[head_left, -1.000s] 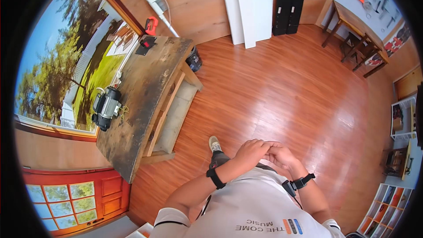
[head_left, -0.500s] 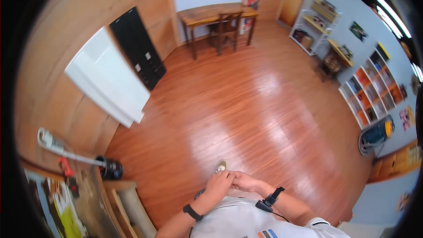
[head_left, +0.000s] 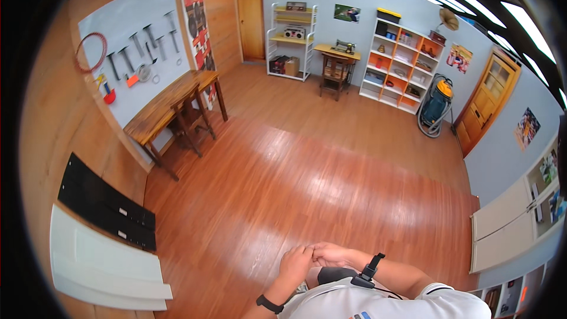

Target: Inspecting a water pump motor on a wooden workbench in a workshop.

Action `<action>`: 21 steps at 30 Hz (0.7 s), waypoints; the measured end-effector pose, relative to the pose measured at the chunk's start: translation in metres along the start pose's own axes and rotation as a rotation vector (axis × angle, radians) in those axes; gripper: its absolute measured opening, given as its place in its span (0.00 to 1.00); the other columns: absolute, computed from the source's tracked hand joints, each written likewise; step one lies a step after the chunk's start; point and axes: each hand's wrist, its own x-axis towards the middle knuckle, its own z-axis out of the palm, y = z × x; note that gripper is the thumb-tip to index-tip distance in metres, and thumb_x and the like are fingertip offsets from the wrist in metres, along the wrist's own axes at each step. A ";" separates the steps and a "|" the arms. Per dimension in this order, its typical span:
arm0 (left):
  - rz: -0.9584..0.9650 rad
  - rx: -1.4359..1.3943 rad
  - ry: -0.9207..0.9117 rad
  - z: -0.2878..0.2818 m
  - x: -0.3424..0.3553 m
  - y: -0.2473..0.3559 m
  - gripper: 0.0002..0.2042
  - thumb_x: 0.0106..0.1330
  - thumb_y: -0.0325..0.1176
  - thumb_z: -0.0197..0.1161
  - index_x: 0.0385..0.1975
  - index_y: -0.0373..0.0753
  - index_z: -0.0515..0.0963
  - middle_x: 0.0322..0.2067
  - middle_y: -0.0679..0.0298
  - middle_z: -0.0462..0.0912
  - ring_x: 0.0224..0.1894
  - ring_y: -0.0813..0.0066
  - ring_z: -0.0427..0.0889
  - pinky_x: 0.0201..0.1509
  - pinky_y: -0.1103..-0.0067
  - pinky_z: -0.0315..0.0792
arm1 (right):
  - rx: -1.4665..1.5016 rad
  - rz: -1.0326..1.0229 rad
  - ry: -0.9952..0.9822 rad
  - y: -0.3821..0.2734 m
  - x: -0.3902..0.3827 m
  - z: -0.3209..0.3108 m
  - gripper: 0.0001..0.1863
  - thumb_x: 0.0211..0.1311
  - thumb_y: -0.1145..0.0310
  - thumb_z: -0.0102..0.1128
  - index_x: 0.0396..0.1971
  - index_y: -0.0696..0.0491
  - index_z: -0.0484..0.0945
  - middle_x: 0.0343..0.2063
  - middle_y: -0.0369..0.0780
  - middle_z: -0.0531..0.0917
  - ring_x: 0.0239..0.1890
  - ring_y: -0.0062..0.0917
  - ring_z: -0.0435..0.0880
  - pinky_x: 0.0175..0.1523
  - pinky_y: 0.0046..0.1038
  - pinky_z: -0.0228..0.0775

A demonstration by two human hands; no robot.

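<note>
My left hand (head_left: 297,261) and my right hand (head_left: 329,254) meet in front of my body, low in the view. Their fingers are curled and touch one another, and no object shows between them; the palms are hidden. Around the left wrist is a black band (head_left: 270,304). The right wrist carries a black strap (head_left: 373,264) with a small dark device (head_left: 362,282) and a thin cable. Beneath the hands is the reddish wooden floor (head_left: 266,201).
On the left stand a wooden table (head_left: 171,106) and chair (head_left: 192,119), near black panels (head_left: 106,201) and white panels (head_left: 100,260). Along the far wall are a metal rack (head_left: 291,41), a sewing machine table (head_left: 336,53), a cubby shelf (head_left: 401,62) and a vacuum cleaner (head_left: 438,103).
My view has turned right and lifted, so the far wall, shelves and right-hand door show more fully. The cluttered bench at lower left has left the view. My hands stay together.
</note>
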 end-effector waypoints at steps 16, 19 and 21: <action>-0.160 -0.107 -0.156 -0.001 0.156 -0.170 0.08 0.55 0.29 0.63 0.31 0.34 0.76 0.32 0.51 0.77 0.38 0.50 0.77 0.41 0.63 0.72 | -0.085 -0.027 -0.116 -0.128 0.182 -0.085 0.15 0.66 0.77 0.47 0.51 0.61 0.73 0.47 0.40 0.79 0.48 0.24 0.80 0.56 0.26 0.71; -0.094 -0.179 -0.082 -0.013 0.198 -0.215 0.08 0.58 0.29 0.64 0.32 0.32 0.74 0.31 0.48 0.76 0.34 0.49 0.75 0.38 0.63 0.71 | -0.049 -0.057 -0.180 -0.177 0.220 -0.092 0.14 0.68 0.74 0.48 0.50 0.62 0.73 0.48 0.40 0.79 0.49 0.24 0.79 0.55 0.26 0.71; -0.158 -0.357 -0.074 -0.027 0.240 -0.220 0.09 0.60 0.29 0.63 0.33 0.30 0.73 0.31 0.45 0.75 0.34 0.47 0.74 0.38 0.62 0.70 | -0.051 -0.080 -0.190 -0.212 0.238 -0.100 0.15 0.68 0.73 0.47 0.51 0.63 0.73 0.48 0.41 0.79 0.49 0.23 0.79 0.54 0.25 0.71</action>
